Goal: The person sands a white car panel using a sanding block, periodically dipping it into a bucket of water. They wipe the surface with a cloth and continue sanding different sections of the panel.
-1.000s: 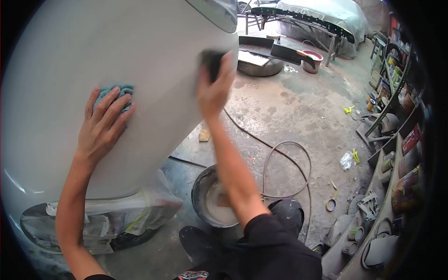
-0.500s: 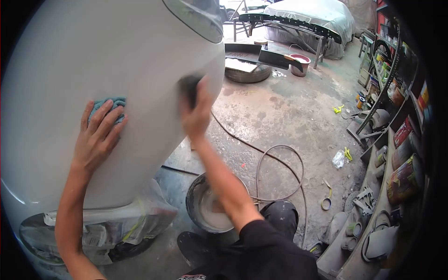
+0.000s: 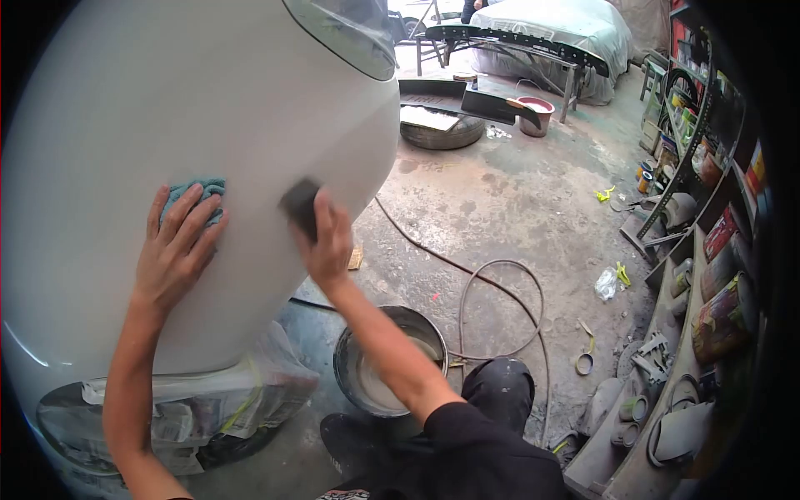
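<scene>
My left hand (image 3: 177, 250) lies on a blue-green cloth (image 3: 197, 193), pressing it to the pale grey car body panel (image 3: 208, 100); its fingers are bent over the cloth. To the right, my right hand (image 3: 325, 242) grips a dark block (image 3: 302, 207) whose flat side rests against the same panel. The block looks slightly blurred. Under my right forearm stands a round bucket (image 3: 340, 358) holding cloudy greyish liquid. Paper and plastic sheeting (image 3: 179, 417) cover the part below the panel.
A hose (image 3: 500, 296) loops over the floor. Beyond are a red bucket (image 3: 535, 123), a tire (image 3: 442, 133), a stand with a long black part (image 3: 517, 37) and a covered car (image 3: 558, 21). Shelves with cans (image 3: 717, 321) line the right. Part of a person (image 3: 470, 10) shows far back.
My right hand and the dark block have moved down and left across the panel. My left hand and the cloth are nearly unmoved. Part of a person now shows in the background.
</scene>
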A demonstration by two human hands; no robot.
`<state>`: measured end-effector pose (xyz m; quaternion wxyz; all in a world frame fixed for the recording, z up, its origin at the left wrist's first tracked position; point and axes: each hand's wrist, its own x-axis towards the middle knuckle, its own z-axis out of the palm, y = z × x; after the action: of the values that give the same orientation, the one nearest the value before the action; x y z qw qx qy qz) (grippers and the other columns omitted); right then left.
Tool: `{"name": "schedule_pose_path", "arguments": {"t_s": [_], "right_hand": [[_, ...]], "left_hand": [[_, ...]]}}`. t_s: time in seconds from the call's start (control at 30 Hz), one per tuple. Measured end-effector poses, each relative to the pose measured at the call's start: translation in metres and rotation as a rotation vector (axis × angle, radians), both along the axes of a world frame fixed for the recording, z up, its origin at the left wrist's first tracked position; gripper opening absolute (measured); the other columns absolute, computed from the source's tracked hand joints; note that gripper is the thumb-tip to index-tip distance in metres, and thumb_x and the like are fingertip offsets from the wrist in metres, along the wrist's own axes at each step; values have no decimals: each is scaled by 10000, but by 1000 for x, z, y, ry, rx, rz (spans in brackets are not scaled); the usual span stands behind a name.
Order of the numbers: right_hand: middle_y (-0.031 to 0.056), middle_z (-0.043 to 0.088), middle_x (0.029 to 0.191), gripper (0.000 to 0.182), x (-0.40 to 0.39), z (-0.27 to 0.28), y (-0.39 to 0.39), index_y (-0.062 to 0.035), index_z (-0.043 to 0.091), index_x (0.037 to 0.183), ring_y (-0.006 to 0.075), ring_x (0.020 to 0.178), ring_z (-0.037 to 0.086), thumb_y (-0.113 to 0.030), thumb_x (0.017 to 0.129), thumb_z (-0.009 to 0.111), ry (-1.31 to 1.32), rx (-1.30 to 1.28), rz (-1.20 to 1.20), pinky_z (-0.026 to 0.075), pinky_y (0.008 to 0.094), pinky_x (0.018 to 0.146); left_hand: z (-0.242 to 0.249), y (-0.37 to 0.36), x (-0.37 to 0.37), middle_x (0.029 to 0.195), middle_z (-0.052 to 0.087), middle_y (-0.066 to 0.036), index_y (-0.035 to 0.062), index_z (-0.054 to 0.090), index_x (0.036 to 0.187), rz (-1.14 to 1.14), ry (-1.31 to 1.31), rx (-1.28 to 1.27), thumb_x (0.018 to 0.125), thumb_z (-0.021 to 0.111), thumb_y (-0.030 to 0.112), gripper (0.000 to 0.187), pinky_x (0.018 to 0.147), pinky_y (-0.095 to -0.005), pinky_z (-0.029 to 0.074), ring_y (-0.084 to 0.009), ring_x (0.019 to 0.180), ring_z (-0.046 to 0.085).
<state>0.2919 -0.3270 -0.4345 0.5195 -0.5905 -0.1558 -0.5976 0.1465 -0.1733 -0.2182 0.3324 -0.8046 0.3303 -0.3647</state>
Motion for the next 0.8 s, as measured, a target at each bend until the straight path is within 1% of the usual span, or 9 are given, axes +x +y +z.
{"name": "schedule_pose_path", "arguments": {"t_s": [0.1, 0.13, 0.17, 0.27, 0.37, 0.4, 0.53, 0.77, 0.8], "right_hand": [[233, 505, 1522, 764, 21, -2, -20, -27, 391, 1561, 447, 1388, 497, -215, 922, 768, 6, -43, 10, 392, 501, 1185], [245, 540, 1478, 740, 54, 9, -38, -11, 420, 1539, 426, 1341, 544, -236, 927, 772, 108, 104, 99, 415, 499, 1157], [261, 565, 1442, 723, 88, 34, -71, 13, 431, 1526, 401, 1268, 599, -249, 941, 765, 71, 166, -25, 479, 457, 1079], [290, 578, 1396, 735, 150, 68, -136, 56, 391, 1528, 381, 1214, 623, -293, 976, 728, 400, 446, 461, 496, 411, 1031], [290, 553, 1435, 696, 97, 46, -84, 47, 409, 1521, 368, 1248, 612, -257, 979, 722, 242, 272, -14, 513, 415, 1008], [278, 533, 1454, 745, 69, 18, -44, -3, 390, 1550, 448, 1273, 582, -265, 947, 741, 132, 195, -49, 513, 462, 1035], [210, 603, 1360, 743, -22, -32, 22, -153, 451, 1547, 429, 1199, 622, -219, 887, 787, 17, 28, 61, 541, 515, 990], [257, 612, 1283, 743, 104, 99, -115, -19, 392, 1549, 428, 1067, 636, -242, 934, 744, 315, 325, 199, 499, 500, 925], [311, 603, 1354, 679, 86, 105, -106, 14, 438, 1511, 406, 1184, 645, -217, 948, 740, 350, 358, 156, 491, 451, 1038]], "left_hand": [[-2, 1, 1, 1404, 584, -21, 134, 680, 1230, 5, 13, -5, 676, 801, 80, 569, 1248, -589, 306, -254, 1400, 486], [-2, 0, 1, 1402, 586, -21, 133, 681, 1229, 5, 7, -3, 674, 801, 79, 570, 1247, -588, 307, -254, 1399, 487], [-2, 0, 2, 1400, 587, -20, 133, 682, 1227, 3, -7, -4, 672, 801, 77, 570, 1246, -587, 307, -253, 1398, 488], [-2, 0, 4, 1396, 592, -20, 135, 686, 1222, -3, -19, -4, 678, 795, 69, 559, 1241, -586, 311, -249, 1394, 492], [-1, -2, 1, 1394, 595, -18, 139, 688, 1222, 15, -9, -3, 689, 784, 63, 547, 1239, -584, 312, -249, 1389, 497], [0, -2, 0, 1392, 596, -18, 139, 690, 1220, 15, -9, -8, 694, 780, 62, 540, 1239, -583, 312, -250, 1388, 499], [0, -1, 2, 1389, 600, -18, 138, 697, 1211, 2, -12, -2, 705, 770, 62, 517, 1239, -583, 314, -252, 1385, 503], [-2, 0, 3, 1425, 583, -38, 128, 681, 1263, 13, 11, -25, 656, 798, 25, 626, 1241, -594, 304, -282, 1418, 475], [-3, 2, 0, 1427, 582, -37, 129, 680, 1265, 19, 31, -27, 657, 798, 26, 627, 1243, -594, 300, -282, 1419, 474]]}}
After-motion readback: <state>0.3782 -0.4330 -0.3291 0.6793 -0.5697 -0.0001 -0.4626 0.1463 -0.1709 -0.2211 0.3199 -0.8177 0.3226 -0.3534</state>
